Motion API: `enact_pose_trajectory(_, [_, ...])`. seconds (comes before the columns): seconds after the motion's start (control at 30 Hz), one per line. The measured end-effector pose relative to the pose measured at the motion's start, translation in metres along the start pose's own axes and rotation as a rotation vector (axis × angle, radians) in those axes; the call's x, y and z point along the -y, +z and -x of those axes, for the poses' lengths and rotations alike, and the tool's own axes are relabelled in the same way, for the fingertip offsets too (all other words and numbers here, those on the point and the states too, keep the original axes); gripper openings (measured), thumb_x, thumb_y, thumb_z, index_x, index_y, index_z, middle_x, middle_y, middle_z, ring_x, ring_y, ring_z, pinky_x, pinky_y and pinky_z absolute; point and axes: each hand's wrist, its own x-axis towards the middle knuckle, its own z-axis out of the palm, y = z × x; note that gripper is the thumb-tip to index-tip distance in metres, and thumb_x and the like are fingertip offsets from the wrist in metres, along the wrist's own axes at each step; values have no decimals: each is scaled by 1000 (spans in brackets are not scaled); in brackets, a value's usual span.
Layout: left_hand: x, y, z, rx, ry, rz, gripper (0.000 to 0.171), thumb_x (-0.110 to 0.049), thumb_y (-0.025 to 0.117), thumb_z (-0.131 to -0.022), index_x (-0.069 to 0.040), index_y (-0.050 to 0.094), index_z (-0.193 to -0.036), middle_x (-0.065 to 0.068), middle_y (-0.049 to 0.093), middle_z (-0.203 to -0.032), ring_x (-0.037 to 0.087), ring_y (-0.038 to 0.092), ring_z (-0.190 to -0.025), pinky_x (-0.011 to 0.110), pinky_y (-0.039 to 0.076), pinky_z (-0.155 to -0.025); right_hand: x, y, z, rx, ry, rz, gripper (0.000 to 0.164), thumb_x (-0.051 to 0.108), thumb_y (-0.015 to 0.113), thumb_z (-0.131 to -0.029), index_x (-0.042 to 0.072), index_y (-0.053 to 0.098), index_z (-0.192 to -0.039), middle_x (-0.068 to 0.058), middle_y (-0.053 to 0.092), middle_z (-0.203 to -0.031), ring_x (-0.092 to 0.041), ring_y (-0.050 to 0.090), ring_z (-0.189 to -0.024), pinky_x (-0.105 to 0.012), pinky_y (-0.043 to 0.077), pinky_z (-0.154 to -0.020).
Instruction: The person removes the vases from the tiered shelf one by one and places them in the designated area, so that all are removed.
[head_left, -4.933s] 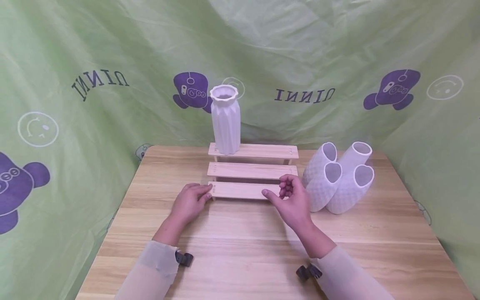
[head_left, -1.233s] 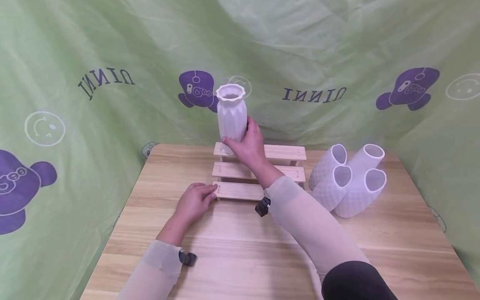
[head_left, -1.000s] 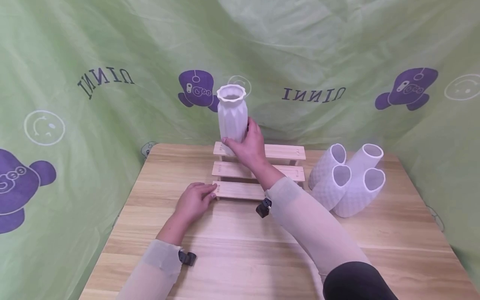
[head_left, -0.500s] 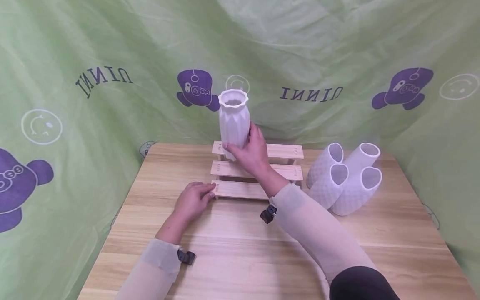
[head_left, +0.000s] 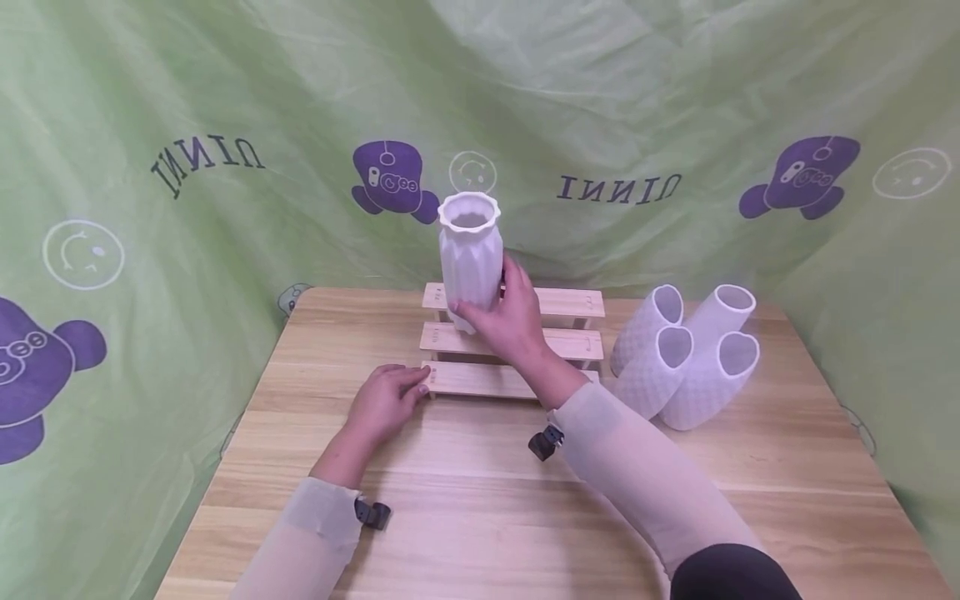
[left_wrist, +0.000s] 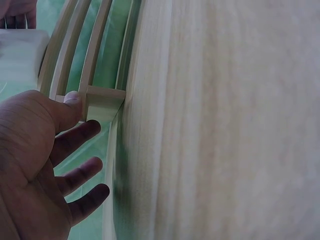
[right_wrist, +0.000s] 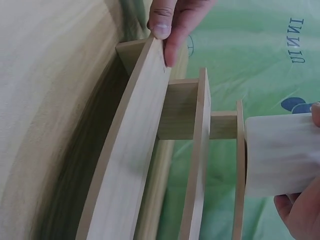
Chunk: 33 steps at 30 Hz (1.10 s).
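Observation:
A white fluted vase with a scalloped rim stands upright in my right hand, whose thumb and fingers grip its lower body. Its base overlaps the top and middle boards in the head view; in the right wrist view the vase is close over the top board. My left hand pinches the left end of the lowest board of a three-step wooden stand. The left wrist view shows the left thumb on the board, with the other fingers spread below.
To the right of the stand is a white textured vase cluster with several tube openings. Everything rests on a wood-grain table. Behind and at both sides hangs a green printed cloth.
My right hand has left the stand's right end and taken hold of the fluted vase at the top board. Over the last second the vase has come towards me and downward. The left hand stays put.

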Motion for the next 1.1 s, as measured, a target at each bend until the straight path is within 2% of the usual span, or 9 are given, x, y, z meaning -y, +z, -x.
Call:
enact_pose_trajectory(0.2, [1,1,0,-2,4,15,39,-27,72,-99,-19,68,-137,4,71,-133,33,58,-130,53,43,-114,0,-6,12,-6,2,-20,96,32,96,-72,11,45,-151,-7,58,-135,-23,58,-122,-42,57,-99])
enact_pose_trajectory(0.53, [3,0,0,-17,30,21,38,-24,73,-99,-18,69,-136,5,71,-131,33,59,-128,53,45,-113,-2,-13,34,10,-47,8,98,33,97,-70,8,48,-150,-7,61,-134,-24,60,-120,-42,56,-98])
enact_pose_trajectory(1.1, [3,2,-1,-9,12,18,38,-26,73,-99,-19,69,-136,5,70,-133,32,58,-129,52,45,-113,-14,-17,50,31,-5,-30,94,33,98,-70,7,50,-147,-8,62,-133,-25,62,-120,-43,57,-100])
